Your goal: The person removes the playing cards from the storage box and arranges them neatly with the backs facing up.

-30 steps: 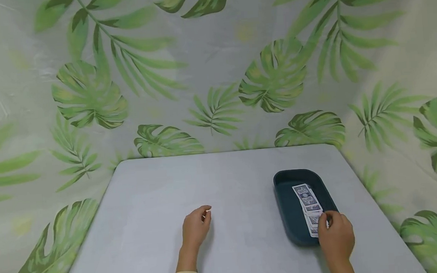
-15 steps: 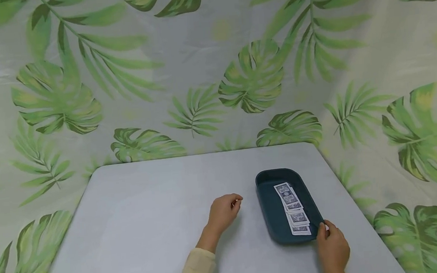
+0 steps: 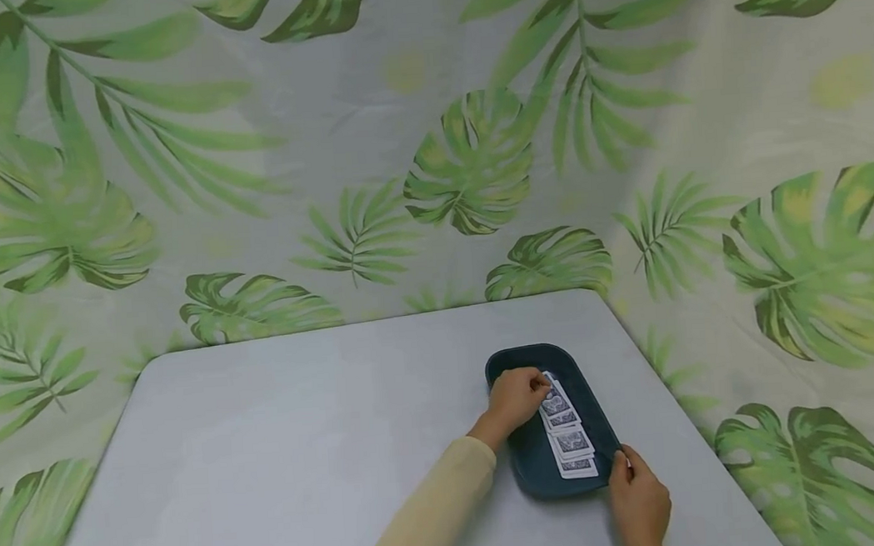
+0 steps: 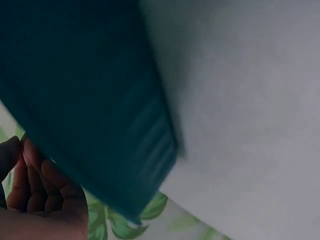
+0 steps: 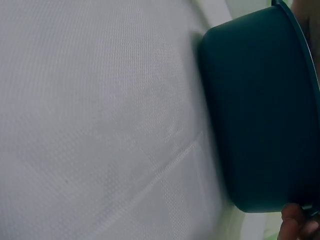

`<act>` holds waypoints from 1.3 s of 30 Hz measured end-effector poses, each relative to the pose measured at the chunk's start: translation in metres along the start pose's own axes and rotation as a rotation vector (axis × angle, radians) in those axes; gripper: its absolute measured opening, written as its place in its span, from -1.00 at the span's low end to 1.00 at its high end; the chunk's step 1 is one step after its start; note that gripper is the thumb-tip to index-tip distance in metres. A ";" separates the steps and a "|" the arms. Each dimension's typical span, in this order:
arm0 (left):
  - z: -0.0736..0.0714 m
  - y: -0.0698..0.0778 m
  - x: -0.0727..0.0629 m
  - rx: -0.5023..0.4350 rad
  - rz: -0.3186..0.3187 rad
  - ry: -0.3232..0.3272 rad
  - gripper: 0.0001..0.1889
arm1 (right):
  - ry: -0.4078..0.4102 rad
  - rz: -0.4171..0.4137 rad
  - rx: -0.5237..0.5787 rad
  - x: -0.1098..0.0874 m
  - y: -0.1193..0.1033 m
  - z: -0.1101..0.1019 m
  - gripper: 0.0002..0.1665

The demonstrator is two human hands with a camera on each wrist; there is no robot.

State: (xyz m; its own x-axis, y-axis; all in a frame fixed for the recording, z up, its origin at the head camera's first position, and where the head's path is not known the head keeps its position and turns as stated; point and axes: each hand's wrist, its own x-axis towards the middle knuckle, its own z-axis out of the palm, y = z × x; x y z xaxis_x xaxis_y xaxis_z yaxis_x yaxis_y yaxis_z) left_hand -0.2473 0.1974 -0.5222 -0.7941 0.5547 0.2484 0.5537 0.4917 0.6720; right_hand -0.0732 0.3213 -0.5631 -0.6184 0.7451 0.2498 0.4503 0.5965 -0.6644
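Note:
In the head view, several playing cards (image 3: pixel 573 442), patterned backs up, lie overlapping in a lengthwise row inside a dark teal tray (image 3: pixel 526 468). My left hand (image 3: pixel 518 396) reaches over the tray's left side, its fingertips at the far card's upper end. The left wrist view shows that hand's (image 4: pixel 45 195) thumb and index tip together beyond the tray wall (image 4: pixel 100 110); whether a card is between them is hidden. With thumb and fingers, my right hand (image 3: pixel 640 498) pinches the tray's near right corner. In the right wrist view, its fingers (image 5: pixel 290 214) meet the rim.
A white-covered table (image 3: pixel 305 448) carries the tray near its right side. Behind the table and at its sides hangs a pale leaf-print sheet (image 3: pixel 368 127).
My left hand has moved right from the table to over the tray and the far card. My right hand now grips the tray's near corner. The head view has turned rightward.

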 end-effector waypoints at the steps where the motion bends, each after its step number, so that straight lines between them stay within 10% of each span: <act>1: 0.003 0.000 0.003 -0.014 -0.010 -0.004 -0.94 | -0.007 0.001 -0.006 0.000 0.000 0.000 -0.61; 10: 0.024 -0.015 0.032 -0.046 -0.171 -0.042 -0.92 | -0.049 -0.010 -0.032 0.003 0.003 -0.004 -0.59; 20: 0.039 -0.016 0.040 0.199 -0.390 -0.128 -0.16 | -0.076 -0.004 -0.053 0.002 0.002 -0.007 -0.57; 39: 0.051 -0.015 0.037 0.242 -0.427 -0.120 -0.09 | -0.067 0.011 -0.061 0.000 0.000 -0.004 -0.57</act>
State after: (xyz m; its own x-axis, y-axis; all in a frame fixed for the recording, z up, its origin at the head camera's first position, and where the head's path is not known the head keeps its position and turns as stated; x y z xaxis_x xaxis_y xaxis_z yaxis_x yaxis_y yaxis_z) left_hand -0.2719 0.2445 -0.5587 -0.9358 0.3366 -0.1048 0.2395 0.8253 0.5114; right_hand -0.0708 0.3226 -0.5597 -0.6538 0.7314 0.1942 0.4944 0.6071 -0.6221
